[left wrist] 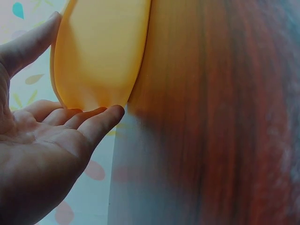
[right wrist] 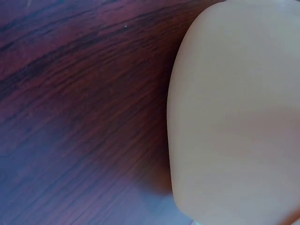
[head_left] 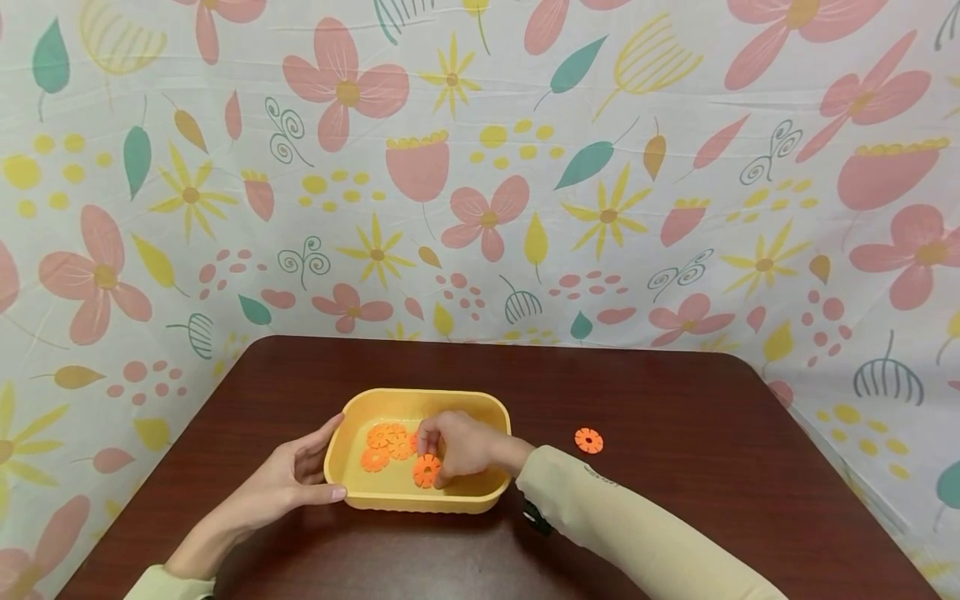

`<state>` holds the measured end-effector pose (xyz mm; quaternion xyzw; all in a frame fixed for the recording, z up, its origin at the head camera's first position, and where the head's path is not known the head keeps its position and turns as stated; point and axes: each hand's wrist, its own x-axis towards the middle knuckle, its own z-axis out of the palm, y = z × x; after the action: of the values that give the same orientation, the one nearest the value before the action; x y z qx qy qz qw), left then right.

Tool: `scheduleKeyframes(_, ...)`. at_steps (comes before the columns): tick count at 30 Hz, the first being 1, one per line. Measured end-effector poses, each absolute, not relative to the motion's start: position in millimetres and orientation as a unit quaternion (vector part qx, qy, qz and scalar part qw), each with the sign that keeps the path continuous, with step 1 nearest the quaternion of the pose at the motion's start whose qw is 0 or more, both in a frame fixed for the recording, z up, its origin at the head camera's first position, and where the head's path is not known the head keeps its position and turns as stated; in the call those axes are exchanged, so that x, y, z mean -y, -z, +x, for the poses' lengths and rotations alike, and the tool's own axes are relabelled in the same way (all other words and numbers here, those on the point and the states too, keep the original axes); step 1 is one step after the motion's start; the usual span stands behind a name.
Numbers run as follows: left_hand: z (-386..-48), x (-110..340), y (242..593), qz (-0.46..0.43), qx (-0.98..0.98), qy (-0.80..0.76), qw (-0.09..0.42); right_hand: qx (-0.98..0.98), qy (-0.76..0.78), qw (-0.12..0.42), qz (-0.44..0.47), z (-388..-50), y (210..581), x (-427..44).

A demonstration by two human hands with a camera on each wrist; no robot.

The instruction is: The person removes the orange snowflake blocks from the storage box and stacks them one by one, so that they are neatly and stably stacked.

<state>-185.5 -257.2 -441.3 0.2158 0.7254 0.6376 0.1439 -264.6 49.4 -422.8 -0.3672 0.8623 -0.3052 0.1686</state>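
A yellow rectangular bin (head_left: 420, 502) stands on the table. My left hand (head_left: 281, 479) holds its left end, thumb at the near corner and fingers along the outer wall. In the left wrist view, the left hand (left wrist: 51, 136) spans that end of the bin (left wrist: 101, 51) between thumb and fingers. My right hand (head_left: 465, 446) reaches inside the bin and pinches an orange notched disc (head_left: 427, 471) at its edge. Several more orange notched discs (head_left: 375, 459) lie in the bin's left half, partly overlapping. The right hand itself does not show in the right wrist view.
One orange notched disc (head_left: 588, 441) lies on the dark wood table (head_left: 660, 417), right of the bin. A flower-printed cloth (head_left: 480, 167) hangs behind the table. A pale rounded surface (right wrist: 234, 112) fills the right part of the right wrist view.
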Motion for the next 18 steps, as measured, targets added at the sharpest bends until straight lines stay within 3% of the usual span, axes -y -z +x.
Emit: scheduleKeyframes(18,-184.8,257.2,440.0,0.223,-0.724,-0.636,0.146,-0.845,0.299,0.192,-0.400,-265.7,420.9,-52.2)
